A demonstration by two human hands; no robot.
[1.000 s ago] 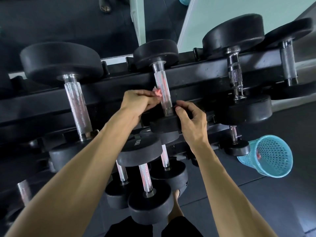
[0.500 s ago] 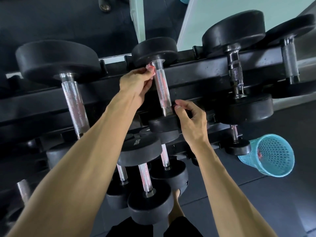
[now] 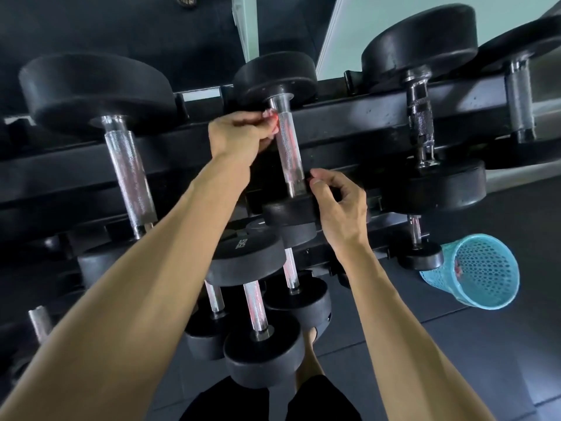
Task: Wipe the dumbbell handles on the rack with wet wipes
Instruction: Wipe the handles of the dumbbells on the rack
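Steel under your wipe (image 3: 274,118) is a knurled handle (image 3: 290,150), rigid and grippy, so the soft wet cloth will drag a little and bunch; judge it best kept wrapped against the bar with fingertip pressure rather than a loose swipe. That dumbbell lies in the top row of the rack (image 3: 349,117), handle running away from you, and looks heavy enough not to roll under light rubbing. Your left hand (image 3: 239,138) pinches the pinkish wipe against the handle's far end, just below the far head (image 3: 274,79), wrist raised, forearm reaching up and forward. Your right hand (image 3: 341,205) curls over the near head (image 3: 288,209), thumb beside the handle's base, apparently steadying it.
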